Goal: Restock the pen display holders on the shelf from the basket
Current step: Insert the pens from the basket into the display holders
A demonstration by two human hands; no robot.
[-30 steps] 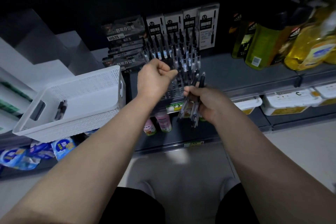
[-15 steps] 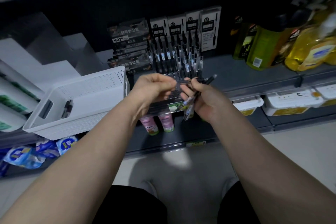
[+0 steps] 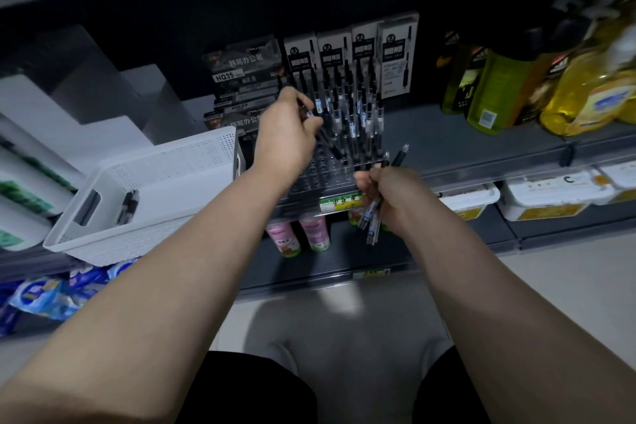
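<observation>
left fingers (image 3: 298,106) pinch a pen (image 3: 308,114) — right fingers (image 3: 365,181) grip a bundle (image 3: 371,217)

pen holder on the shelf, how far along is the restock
Partly done: black pens fill the back rows of the clear perforated pen holder; its front holes are empty. The left hand pinches one pen over it, the right hand grips a bundle of pens. A few more lie in the white plastic basket.

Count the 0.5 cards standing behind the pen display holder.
4, side by side in one row behind the pen display holder: leftmost 0.5 card, second, third, rightmost. None looks hidden.
</observation>
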